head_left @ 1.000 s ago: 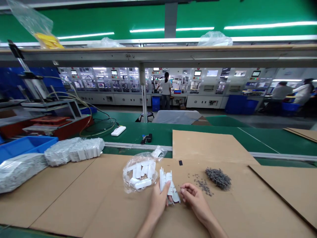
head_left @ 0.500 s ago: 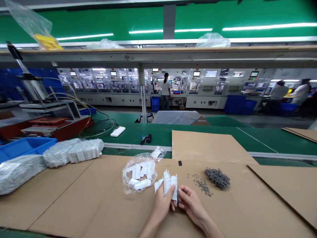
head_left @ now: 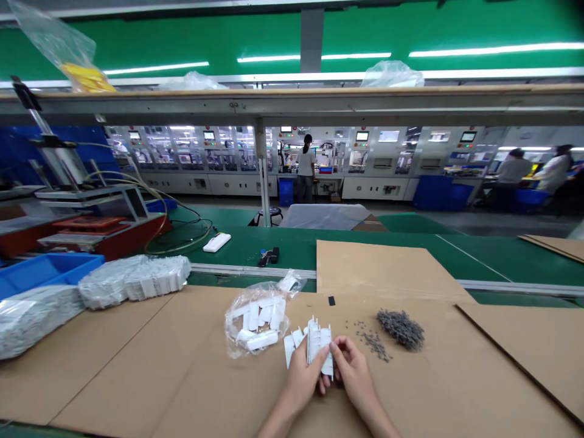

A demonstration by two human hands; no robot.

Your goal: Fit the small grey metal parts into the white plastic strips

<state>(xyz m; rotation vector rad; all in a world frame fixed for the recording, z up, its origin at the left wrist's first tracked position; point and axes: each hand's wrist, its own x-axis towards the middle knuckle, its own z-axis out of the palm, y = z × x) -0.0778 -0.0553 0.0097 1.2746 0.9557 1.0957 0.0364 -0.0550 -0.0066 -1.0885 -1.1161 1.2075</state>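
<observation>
My left hand [head_left: 302, 372] is closed around a fanned bunch of white plastic pieces [head_left: 314, 342], thumb across the front one. My right hand [head_left: 353, 368] is closed in a pinch at the right edge of the frontmost piece, thumb touching it. Whatever lies between those fingertips is hidden. A clear plastic bag [head_left: 232, 328] with more white pieces lies left of the hands. To the right is a heap of small dark grey parts [head_left: 401, 330], with loose grey ones [head_left: 375, 345] scattered on its near left side.
Cardboard [head_left: 205, 371] covers the bench. Wrapped white stacks [head_left: 155, 277] and a blue bin [head_left: 55, 267] stand at left, near a press [head_left: 91, 207]. A white box-like device [head_left: 217, 243] and a black item [head_left: 269, 256] lie behind. People work in the background.
The white bunch and my left hand have shifted slightly right and tilted. My right hand has risen a little, its thumb now against the front piece's edge.
</observation>
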